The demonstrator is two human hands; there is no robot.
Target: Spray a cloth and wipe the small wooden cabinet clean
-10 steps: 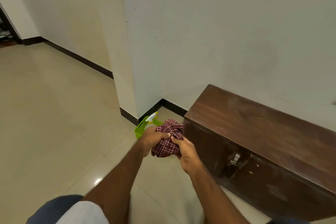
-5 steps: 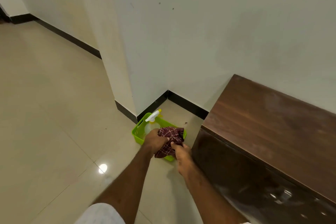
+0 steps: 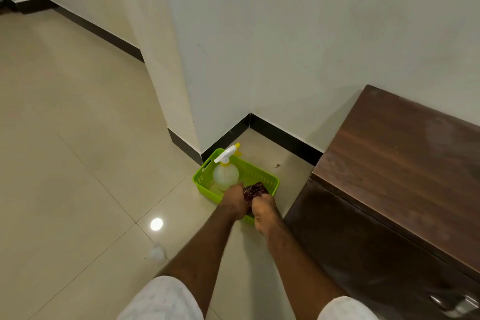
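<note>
Gripping cloth [image 3: 255, 189] over basket rim [image 3: 275, 182], both hands [image 3: 235, 201] [image 3: 263, 209].

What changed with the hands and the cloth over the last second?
Both hands, left and right, carried the checked cloth down from beside the cabinet into the green basket. Their grip on it is unchanged. The spray bottle stayed upright in the basket.

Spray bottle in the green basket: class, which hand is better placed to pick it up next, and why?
Left. The left hand sits right beside the spray bottle in the basket; the right hand is farther away and can hold the cloth.
</note>
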